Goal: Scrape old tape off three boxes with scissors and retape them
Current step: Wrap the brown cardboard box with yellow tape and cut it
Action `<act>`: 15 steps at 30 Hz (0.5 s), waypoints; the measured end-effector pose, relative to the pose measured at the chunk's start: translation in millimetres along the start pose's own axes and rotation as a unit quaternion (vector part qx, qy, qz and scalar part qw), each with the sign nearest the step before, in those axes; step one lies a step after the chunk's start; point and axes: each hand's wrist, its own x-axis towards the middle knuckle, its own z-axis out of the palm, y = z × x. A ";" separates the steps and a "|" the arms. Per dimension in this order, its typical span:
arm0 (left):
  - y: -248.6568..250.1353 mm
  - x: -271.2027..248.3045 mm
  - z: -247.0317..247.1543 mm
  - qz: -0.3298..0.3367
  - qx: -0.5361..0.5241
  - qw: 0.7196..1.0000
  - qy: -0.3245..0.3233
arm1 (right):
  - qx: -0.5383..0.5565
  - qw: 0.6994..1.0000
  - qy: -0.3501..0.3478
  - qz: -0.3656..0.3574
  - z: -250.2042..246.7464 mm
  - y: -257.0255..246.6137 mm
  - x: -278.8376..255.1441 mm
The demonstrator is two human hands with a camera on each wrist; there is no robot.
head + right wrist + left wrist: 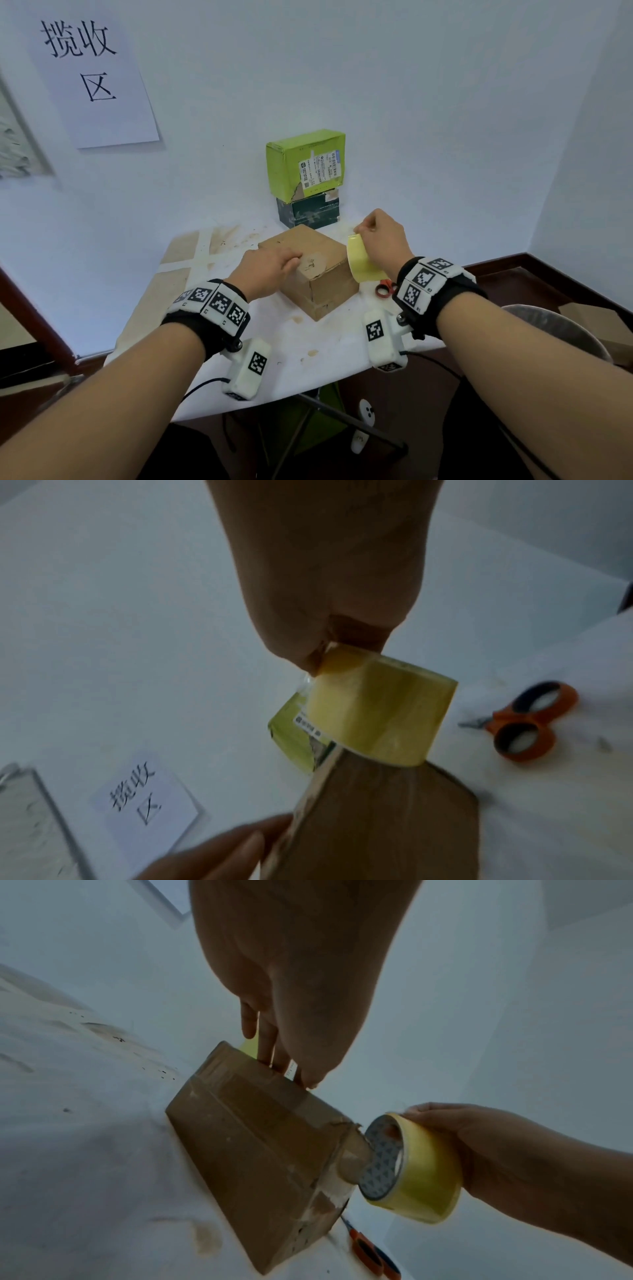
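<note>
A brown cardboard box sits mid-table. My left hand presses down on its top with straight fingers. Just right of the box, my right hand grips a yellow tape roll against its right side. In the left wrist view a clear strip seems to run from the roll to the box corner. Orange-handled scissors lie on the table to the right. A light green box is stacked on a dark green box by the wall.
The small white table is stained and stands in a room corner. A round metal bin stands beside it at the right, with cardboard behind. A paper sign hangs on the left wall. Cables run under the table.
</note>
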 end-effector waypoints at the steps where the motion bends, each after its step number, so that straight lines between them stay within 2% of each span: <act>1: -0.2 1.7 -2.6 -0.014 -0.011 1.000 0.003 | 0.014 1.000 0.006 0.001 -6.7 -1.9 1.3; 3: 2.4 4.4 -11.4 -0.050 -0.044 0.998 0.018 | 0.026 1.000 -0.002 -0.014 -17.9 -8.3 2.9; 5: 10.5 6.4 -25.7 -0.056 -0.132 0.988 0.049 | 0.029 0.999 -0.024 -0.031 -24.5 -17.4 2.7; 6: 16.7 7.3 -34.4 -0.044 -0.199 0.976 0.071 | 0.030 0.998 -0.038 -0.038 -26.4 -22.8 2.4; 8: 30.4 8.4 -51.9 -0.018 -0.343 0.934 0.099 | 0.032 0.996 -0.064 -0.051 -28.2 -34.3 -0.2; 10: 41.8 9.8 -66.4 0.006 -0.457 0.885 0.083 | 0.043 0.994 -0.077 -0.067 -28.5 -44.9 -1.0; 11: 45.5 9.9 -71.8 0.021 -0.489 0.870 0.060 | 0.050 0.993 -0.080 -0.073 -28.6 -49.6 -1.7; 13: 48.9 10.2 -79.7 0.046 -0.508 0.860 0.026 | 0.050 0.992 -0.081 -0.080 -28.1 -59.2 -2.9; 15: 48.7 9.5 -84.9 0.047 -0.512 0.857 0.029 | 0.040 0.993 -0.076 -0.086 -26.8 -67.4 -4.2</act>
